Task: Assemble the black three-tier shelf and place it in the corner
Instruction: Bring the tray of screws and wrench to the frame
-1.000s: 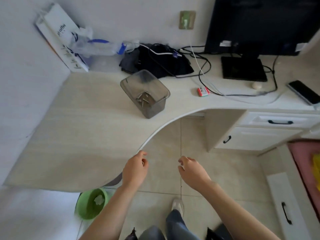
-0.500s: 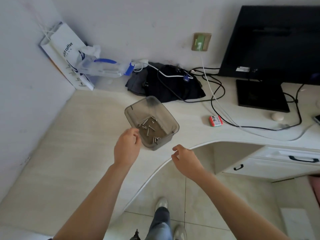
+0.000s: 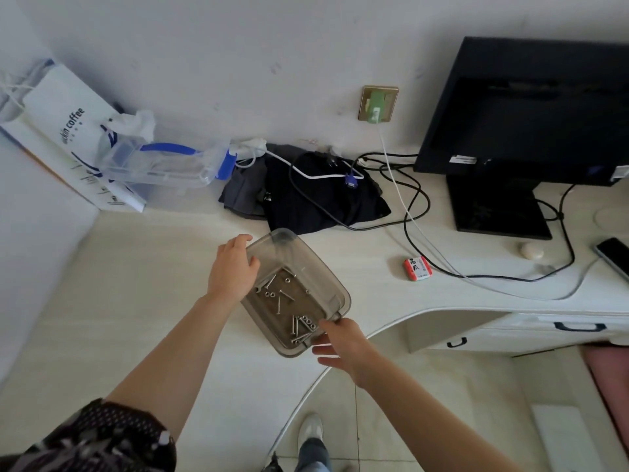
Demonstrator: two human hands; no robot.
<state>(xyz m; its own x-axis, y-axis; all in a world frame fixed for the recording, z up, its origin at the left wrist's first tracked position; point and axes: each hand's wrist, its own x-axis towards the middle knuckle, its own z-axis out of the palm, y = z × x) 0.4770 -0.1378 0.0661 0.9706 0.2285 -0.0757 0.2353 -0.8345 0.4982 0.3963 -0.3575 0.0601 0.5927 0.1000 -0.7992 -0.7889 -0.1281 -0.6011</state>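
1. Smoky clear plastic: that's the tub (image 3: 327,269), sitting on the pale tabletop (image 3: 136,284) close to its curved front edge, and it's our landmark.
2. Inside the tub, silver screws (image 3: 299,327) lie loose on the floor, with some bunched toward the near end and others scattered mid-floor along with a few small nuts or washers.
3. The left hand (image 3: 233,267) is on the tub's far-left rim, fingers curled over the edge and gripping it.
4. The right hand (image 3: 343,342) takes the tub's near-right corner, thumb on top of the rim, fingers reaching along the outside wall: a pinch on the corner.
5. Just behind the tub, a black cloth (image 3: 323,206) lies heaped, with dark and white cables looping over it.
6. Right of the tub, well apart, sits a small red-and-white box (image 3: 417,268). Further right and back is a black monitor (image 3: 531,107) on its stand.
7. Back-left of the tub, a white paper bag (image 3: 64,131) leans in the wall corner, with a clear case (image 3: 163,168) with blue trim touching it.
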